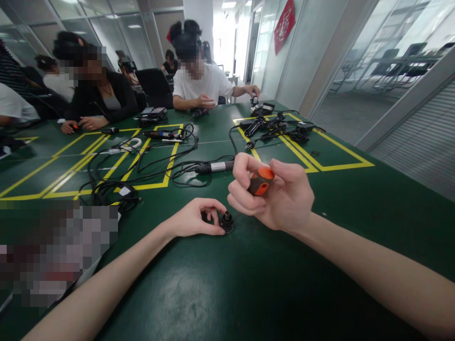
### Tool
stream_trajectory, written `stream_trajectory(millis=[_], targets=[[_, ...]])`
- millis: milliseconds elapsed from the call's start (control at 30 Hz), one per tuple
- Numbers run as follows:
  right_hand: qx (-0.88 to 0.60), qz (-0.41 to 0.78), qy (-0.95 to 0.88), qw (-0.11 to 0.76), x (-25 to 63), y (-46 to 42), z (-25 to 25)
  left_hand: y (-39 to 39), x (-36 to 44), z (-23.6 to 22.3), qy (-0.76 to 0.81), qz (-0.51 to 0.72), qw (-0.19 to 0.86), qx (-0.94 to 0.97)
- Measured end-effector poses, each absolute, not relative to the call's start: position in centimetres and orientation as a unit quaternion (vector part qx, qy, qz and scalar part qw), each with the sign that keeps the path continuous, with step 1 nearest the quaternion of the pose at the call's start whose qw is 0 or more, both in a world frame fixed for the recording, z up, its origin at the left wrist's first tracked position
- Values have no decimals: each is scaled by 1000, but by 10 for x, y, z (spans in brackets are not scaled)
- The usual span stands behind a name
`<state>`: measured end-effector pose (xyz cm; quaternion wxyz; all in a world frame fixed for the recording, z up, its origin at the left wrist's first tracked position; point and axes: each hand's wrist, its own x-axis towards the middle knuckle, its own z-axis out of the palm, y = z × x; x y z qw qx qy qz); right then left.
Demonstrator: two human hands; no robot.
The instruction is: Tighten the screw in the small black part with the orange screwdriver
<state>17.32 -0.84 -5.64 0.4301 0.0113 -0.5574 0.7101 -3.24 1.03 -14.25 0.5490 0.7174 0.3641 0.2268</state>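
Fingers wrapped round it, my right hand [284, 199] holds a screwdriver by its black and orange handle [262, 181] above the table. The handle's orange end faces up towards me; its shaft is mostly hidden behind my fingers. Lower and to the left, my left hand [199, 218] pinches a small round black part [226, 222] between thumb and fingers. This part rests upright on the green table [185, 293] and has a narrow metal-coloured collar on top. My right hand is just above and to the right of it.
A grey and black cylindrical tool [218, 166] lies beyond my hands, amid tangled black cables [117, 194]. Yellow tape [346, 167] marks out boxes on the table. More black cables and devices [270, 125] lie at the far right. Two people [202, 85] [103, 97] sit across the table.
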Motion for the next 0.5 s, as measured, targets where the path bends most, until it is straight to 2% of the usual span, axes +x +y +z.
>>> stream_trajectory(millis=[500], targets=[[5,716,-555,424,171,-8,-54,9,-30,-141,368,230,550,713]])
